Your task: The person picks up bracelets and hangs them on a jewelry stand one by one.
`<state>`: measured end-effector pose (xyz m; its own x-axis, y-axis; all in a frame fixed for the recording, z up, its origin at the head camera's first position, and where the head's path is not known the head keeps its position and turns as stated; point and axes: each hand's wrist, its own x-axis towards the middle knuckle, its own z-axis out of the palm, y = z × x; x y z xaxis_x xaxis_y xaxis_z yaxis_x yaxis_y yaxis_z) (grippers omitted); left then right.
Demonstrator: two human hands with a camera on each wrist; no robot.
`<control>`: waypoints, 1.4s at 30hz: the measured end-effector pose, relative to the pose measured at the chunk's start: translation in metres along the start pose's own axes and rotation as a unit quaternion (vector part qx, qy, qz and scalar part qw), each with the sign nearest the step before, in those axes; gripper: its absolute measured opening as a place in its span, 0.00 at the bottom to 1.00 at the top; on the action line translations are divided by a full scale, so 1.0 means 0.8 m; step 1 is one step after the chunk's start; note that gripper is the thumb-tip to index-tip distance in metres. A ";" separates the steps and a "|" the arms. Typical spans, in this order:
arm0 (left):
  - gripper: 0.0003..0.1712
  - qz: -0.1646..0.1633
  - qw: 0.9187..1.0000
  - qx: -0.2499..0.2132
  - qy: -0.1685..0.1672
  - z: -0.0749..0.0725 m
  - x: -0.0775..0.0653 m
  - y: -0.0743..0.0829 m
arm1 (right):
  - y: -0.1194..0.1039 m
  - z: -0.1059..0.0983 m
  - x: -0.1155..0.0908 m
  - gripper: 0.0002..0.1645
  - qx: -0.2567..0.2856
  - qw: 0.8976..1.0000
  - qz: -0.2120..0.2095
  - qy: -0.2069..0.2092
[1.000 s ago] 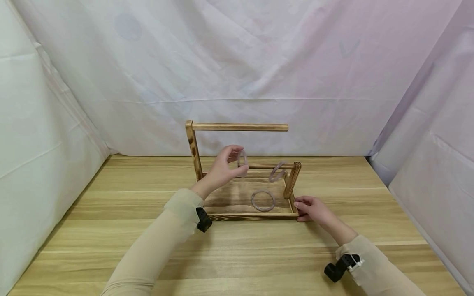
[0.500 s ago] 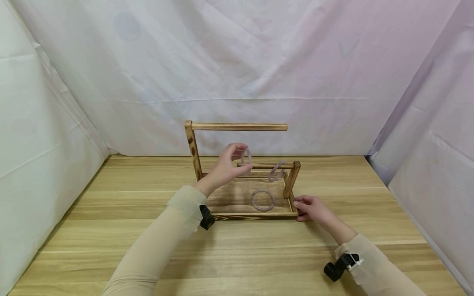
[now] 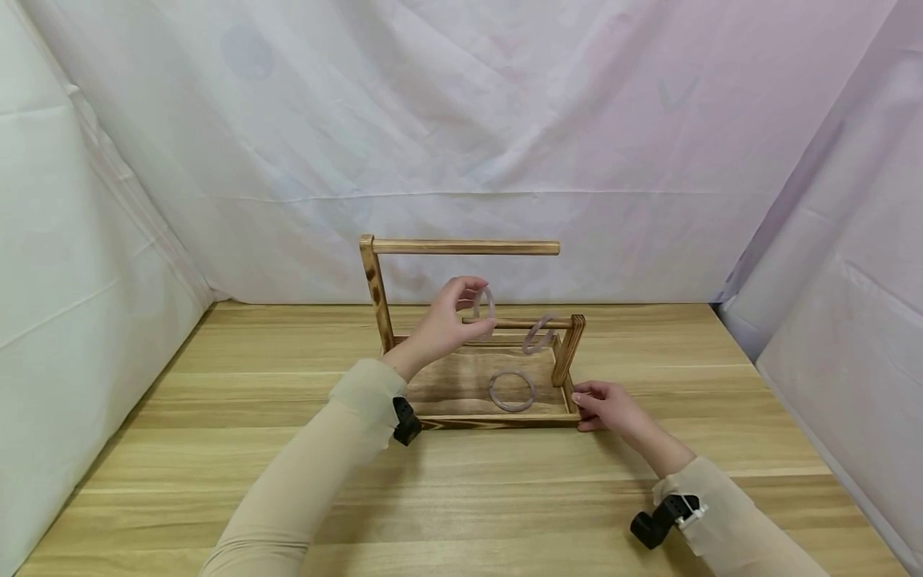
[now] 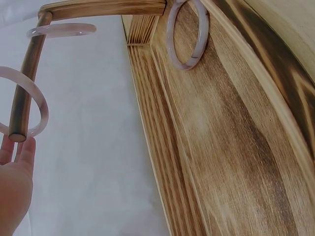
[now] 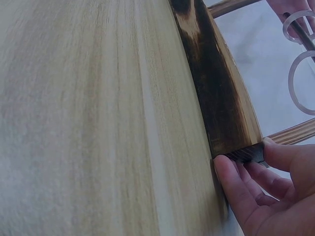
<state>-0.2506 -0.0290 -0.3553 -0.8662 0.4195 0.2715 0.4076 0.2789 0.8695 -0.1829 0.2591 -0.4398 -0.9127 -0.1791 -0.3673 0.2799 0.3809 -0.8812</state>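
My left hand (image 3: 441,327) pinches a pale, translucent bangle (image 3: 492,304) between thumb and fingers. In the left wrist view, the lower rod (image 4: 30,61) of a wooden jewellery stand (image 3: 447,389) passes through this bangle near its free end. Farther along the same rod, by the post, hangs a second bangle (image 3: 530,346), tilted. Flat on the stand's tray lies a third bangle (image 3: 513,410). At the front right corner of the tray, my right hand (image 3: 611,409) grips the wooden edge with thumb and fingers, as the right wrist view shows.
Above the left hand extends the stand's upper rod (image 3: 465,248), fixed to the tall left post (image 3: 377,296) and free at its right end. A short post (image 3: 570,353) bears the lower rod. White cloth (image 3: 461,120) hangs behind and beside the wooden table (image 3: 505,497).
My left hand has moved a little to the right along the lower rod, carrying the pinched bangle. The right hand and the other two bangles have stayed in place.
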 end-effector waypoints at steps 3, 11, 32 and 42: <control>0.31 0.003 1.000 0.000 -0.001 0.002 0.001 0.002 | 0.000 0.000 0.000 0.27 -0.001 1.000 0.001 0.002; 0.30 0.011 1.000 -0.002 -0.004 0.007 0.003 0.006 | 0.000 0.001 -0.002 0.28 -0.006 1.000 0.003 0.004; 0.31 0.024 0.999 0.039 -0.019 0.017 0.008 0.017 | 0.001 0.001 -0.001 0.28 -0.010 1.000 -0.005 0.002; 0.31 0.040 0.994 0.101 -0.033 0.019 0.007 0.021 | 0.001 0.002 -0.001 0.27 -0.011 1.000 -0.007 0.005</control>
<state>-0.2444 -0.0085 -0.3453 -0.8108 0.5007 0.3031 0.5295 0.4070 0.7443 -0.1813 0.2582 -0.4406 -0.9193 -0.1762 -0.3518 0.2601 0.3987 -0.8794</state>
